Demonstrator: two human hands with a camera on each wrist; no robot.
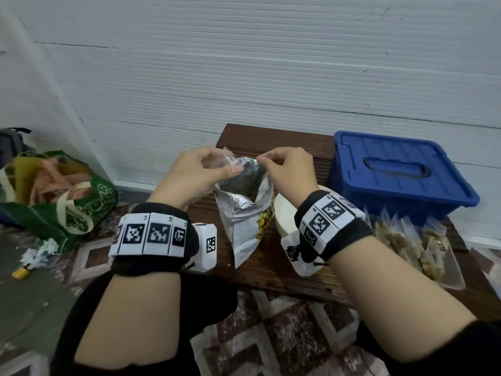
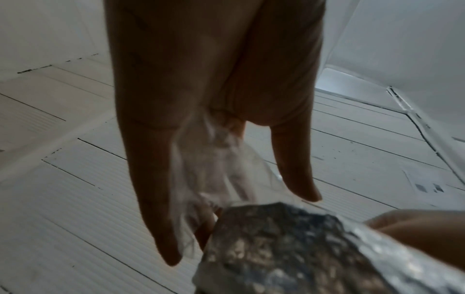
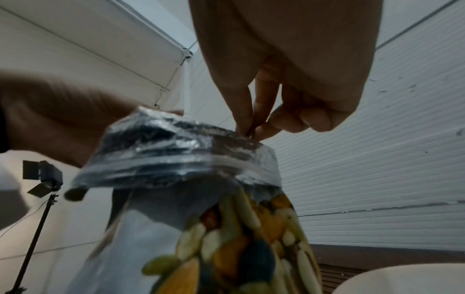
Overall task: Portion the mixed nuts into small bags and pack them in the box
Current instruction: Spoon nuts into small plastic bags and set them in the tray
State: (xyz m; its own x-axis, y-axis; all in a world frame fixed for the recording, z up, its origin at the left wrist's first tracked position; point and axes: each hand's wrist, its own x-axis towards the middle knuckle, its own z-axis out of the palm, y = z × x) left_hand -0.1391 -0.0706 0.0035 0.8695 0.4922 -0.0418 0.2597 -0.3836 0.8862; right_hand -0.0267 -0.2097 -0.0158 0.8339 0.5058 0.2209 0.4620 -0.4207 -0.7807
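Observation:
A silver foil nut pouch (image 1: 244, 218) with nuts printed on its front stands open on the brown table (image 1: 271, 275). My left hand (image 1: 227, 165) holds a small clear bag (image 1: 221, 160) at the pouch's mouth. In the left wrist view the clear bag (image 2: 214, 169) hangs crumpled from the left hand (image 2: 226, 199) beside the pouch (image 2: 289, 248). My right hand (image 1: 261, 160) pinches the far rim of the pouch. The right wrist view shows the right hand (image 3: 247, 131) with thumb and finger closed on the pouch (image 3: 201, 228) rim. A blue box (image 1: 401, 180) sits at the right with its lid on.
Several filled small bags (image 1: 404, 245) lie on a clear tray in front of the box. A white bowl (image 1: 284, 218) stands just right of the pouch. A white tagged block (image 1: 207, 242) sits at the table's left edge. A green shopping bag (image 1: 76, 210) lies on the floor.

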